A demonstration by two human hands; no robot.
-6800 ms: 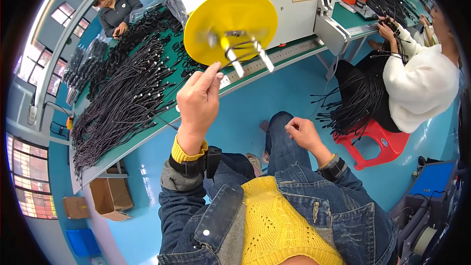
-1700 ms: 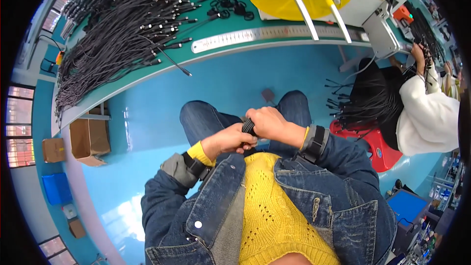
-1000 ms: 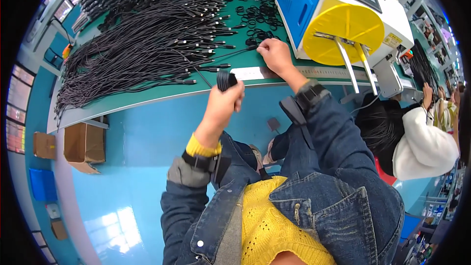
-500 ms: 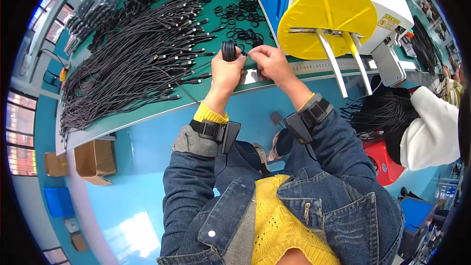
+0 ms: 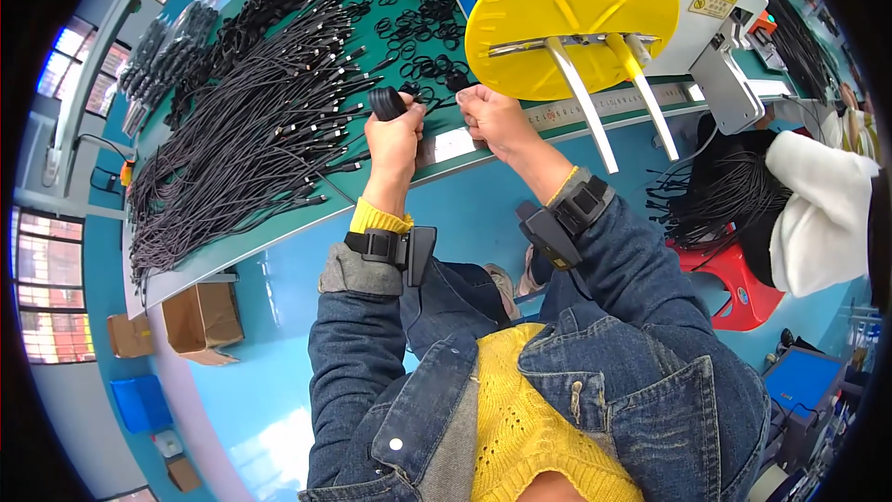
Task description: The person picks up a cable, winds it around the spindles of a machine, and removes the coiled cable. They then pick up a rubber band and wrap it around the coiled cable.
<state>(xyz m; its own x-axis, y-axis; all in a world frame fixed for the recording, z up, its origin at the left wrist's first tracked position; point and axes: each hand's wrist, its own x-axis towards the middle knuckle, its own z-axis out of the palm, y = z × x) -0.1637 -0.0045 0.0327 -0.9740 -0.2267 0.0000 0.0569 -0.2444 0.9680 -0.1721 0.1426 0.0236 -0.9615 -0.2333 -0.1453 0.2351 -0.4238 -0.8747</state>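
Note:
A coil of black cable (image 5: 386, 103) stands up from my left hand (image 5: 393, 141), whose fingers are closed around its lower part. My right hand (image 5: 499, 121) is a little to the right, above the front edge of the green-topped table (image 5: 279, 231). Its thumb and fingers are pinched together, and what lies between them is too small to make out. A thin dark strand shows in the gap between the two hands. Beyond them lie several small black loops (image 5: 435, 68). To the left spreads a big pile of black cables (image 5: 232, 121) with metal plug ends.
At the right stands a white and blue machine with a yellow disc (image 5: 571, 19) and two projecting rods (image 5: 583, 107). A metal ruler strip (image 5: 595, 110) runs along the table edge. A red stool (image 5: 743, 293) holds more black cables (image 5: 734, 191). Cardboard boxes (image 5: 203, 316) sit at lower left.
My hands have moved slightly apart, with the coil still in the left one. The whole view has shifted, so the machine now appears further left and higher.

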